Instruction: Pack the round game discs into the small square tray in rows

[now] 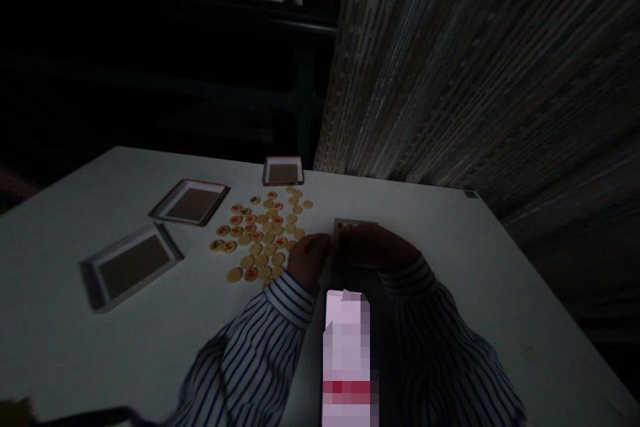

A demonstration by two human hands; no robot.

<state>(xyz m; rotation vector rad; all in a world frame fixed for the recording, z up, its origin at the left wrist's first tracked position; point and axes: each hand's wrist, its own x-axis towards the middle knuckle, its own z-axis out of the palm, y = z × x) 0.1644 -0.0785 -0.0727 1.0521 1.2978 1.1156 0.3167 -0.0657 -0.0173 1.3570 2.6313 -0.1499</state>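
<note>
The scene is dim. Several round yellow game discs [260, 233] with red marks lie spread on a white table [75, 213]. My left hand [309, 260] rests at the near right edge of the discs, fingers curled; what they hold, if anything, is hidden. My right hand [377, 247] is closed over a small square box [350, 227] just to the right of the discs. Both arms wear blue-striped white sleeves.
Three shallow brown-lined trays lie on the table: one near left [131, 267], one middle left [190, 202], a small one at the back [283, 171]. A lit phone screen [347, 353] sits between my forearms. A woven wall [475, 67] stands to the right.
</note>
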